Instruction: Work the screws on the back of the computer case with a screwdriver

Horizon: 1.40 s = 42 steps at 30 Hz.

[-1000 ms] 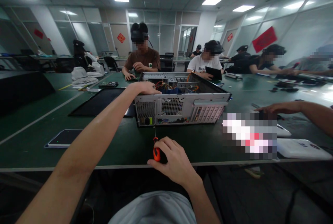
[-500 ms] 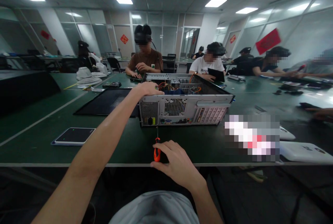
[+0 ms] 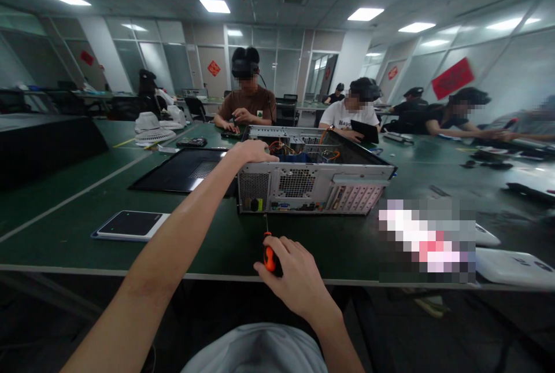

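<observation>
A desktop computer case (image 3: 303,179) lies on its side with its rear panel facing me and its upper side uncovered, so cables and a blue part show inside. Over its top left edge rests my left hand (image 3: 255,151). Most of that hand's fingers are hidden, and I cannot make out whether they grip anything. My right hand (image 3: 295,272) holds a screwdriver (image 3: 269,258) by its orange and black handle, thumb and fingers around it. Its thin shaft points away from me toward the lower left of the rear panel; I cannot tell whether the tip touches.
A black side panel (image 3: 182,172) lies left of the case. Nearer on the left is a dark-topped flat device (image 3: 132,224). A white device (image 3: 514,266) lies at the right table edge, beside a blurred patch. Across the table (image 3: 65,217), people work; a white fan (image 3: 151,133) stands back left.
The whole view has shifted slightly, with things appearing a little lower and further right. My right hand has turned slightly around the screwdriver handle. The left hand stays at the case edge.
</observation>
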{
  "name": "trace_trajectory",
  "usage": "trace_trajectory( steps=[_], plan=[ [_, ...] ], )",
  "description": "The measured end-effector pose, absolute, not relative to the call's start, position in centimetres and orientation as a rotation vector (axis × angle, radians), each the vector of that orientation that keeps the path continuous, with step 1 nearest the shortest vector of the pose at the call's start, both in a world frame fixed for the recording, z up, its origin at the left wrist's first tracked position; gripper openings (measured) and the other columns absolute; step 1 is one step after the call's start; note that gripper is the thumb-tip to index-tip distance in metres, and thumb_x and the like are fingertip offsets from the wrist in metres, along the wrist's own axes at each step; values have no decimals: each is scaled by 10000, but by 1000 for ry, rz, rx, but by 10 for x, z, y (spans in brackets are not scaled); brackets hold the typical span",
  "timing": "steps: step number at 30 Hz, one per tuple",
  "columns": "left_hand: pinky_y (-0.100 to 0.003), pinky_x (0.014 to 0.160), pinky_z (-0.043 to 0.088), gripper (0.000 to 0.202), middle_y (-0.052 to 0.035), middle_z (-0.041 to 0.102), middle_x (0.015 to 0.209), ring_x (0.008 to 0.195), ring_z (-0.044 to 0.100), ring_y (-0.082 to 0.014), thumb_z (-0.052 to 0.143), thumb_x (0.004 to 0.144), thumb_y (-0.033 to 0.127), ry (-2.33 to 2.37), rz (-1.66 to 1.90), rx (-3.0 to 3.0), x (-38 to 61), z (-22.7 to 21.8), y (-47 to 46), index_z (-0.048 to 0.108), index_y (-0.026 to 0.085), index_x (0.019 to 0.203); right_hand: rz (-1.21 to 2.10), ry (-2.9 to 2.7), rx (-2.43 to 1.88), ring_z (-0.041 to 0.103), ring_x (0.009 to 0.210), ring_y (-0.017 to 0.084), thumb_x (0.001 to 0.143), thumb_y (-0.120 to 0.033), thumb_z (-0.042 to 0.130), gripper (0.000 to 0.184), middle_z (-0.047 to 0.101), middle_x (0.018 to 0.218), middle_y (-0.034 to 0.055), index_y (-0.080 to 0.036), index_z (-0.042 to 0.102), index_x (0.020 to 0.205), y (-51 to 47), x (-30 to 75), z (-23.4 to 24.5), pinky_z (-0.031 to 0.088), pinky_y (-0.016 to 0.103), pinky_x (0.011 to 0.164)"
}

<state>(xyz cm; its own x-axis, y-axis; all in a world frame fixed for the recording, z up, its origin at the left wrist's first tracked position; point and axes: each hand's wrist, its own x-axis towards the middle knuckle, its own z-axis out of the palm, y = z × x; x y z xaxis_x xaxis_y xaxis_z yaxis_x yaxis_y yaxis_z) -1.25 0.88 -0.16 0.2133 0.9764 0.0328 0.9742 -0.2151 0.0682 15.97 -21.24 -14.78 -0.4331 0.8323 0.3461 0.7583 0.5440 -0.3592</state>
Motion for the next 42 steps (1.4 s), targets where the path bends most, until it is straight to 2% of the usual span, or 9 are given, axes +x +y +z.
trace_trajectory(
  steps=[3,9,15,20,23,29,33,38,42],
  plan=[
    [-471,1101,453,871,-93,582,1504,1348,555,-361,509,810,814,1957,99,2421,-12,-1,8,531,285,1502,282,-2321,-1250,671,942,233,1018,-400,582,269,710,1025,61,-258,678,1226,-214,163,-145,515,373,854],
    [-450,1125,431,887,-128,526,1553,1385,528,-360,487,843,799,1946,81,2431,-9,2,1,519,217,1511,465,-2310,-1180,659,1037,240,925,-370,728,429,699,1126,47,-261,617,1325,-214,171,-142,520,373,915],
    [-419,1125,432,880,-96,528,1556,1385,532,-335,471,837,831,1968,58,2420,-9,4,-1,516,263,1507,243,-2204,-1270,665,934,248,849,-401,800,353,690,1026,64,-187,663,1094,-209,162,-151,524,390,865],
    [-436,1123,437,853,-100,520,1563,1393,528,-329,478,850,806,1970,50,2423,-8,6,-4,495,279,1521,195,-2186,-1328,684,887,234,955,-301,645,258,713,995,63,-211,655,1197,-210,154,-157,515,365,820],
    [-429,1124,436,864,-105,524,1558,1386,533,-335,484,845,803,1968,49,2414,-7,6,-5,503,264,1519,290,-2241,-1318,686,889,221,1030,-363,537,243,711,1003,61,-241,694,1169,-212,155,-152,512,349,810],
    [-462,1105,445,846,-87,577,1511,1356,553,-352,512,812,818,1944,99,2420,-8,5,-1,550,300,1480,522,-2273,-1238,647,1053,259,887,-424,759,497,687,1142,66,-232,633,1329,-214,165,-144,504,392,949],
    [-458,1105,447,848,-101,567,1519,1364,547,-356,522,812,810,1938,99,2422,-9,4,0,565,277,1469,572,-2292,-1207,650,1011,238,850,-403,806,566,658,1132,38,-328,616,1379,-209,168,-148,506,383,926],
    [-447,1096,457,824,-94,568,1521,1366,552,-340,500,834,803,1947,93,2435,-9,3,0,547,293,1479,597,-2248,-1147,663,946,207,802,-387,854,378,685,1046,19,-283,728,1143,-205,168,-152,498,321,862],
    [-426,1099,456,851,-98,530,1555,1384,540,-331,488,842,802,1979,59,2430,-8,2,1,490,288,1520,524,-2182,-1215,661,838,203,794,-374,837,372,707,924,1,-240,655,1090,-205,163,-155,479,311,785]
  ],
)
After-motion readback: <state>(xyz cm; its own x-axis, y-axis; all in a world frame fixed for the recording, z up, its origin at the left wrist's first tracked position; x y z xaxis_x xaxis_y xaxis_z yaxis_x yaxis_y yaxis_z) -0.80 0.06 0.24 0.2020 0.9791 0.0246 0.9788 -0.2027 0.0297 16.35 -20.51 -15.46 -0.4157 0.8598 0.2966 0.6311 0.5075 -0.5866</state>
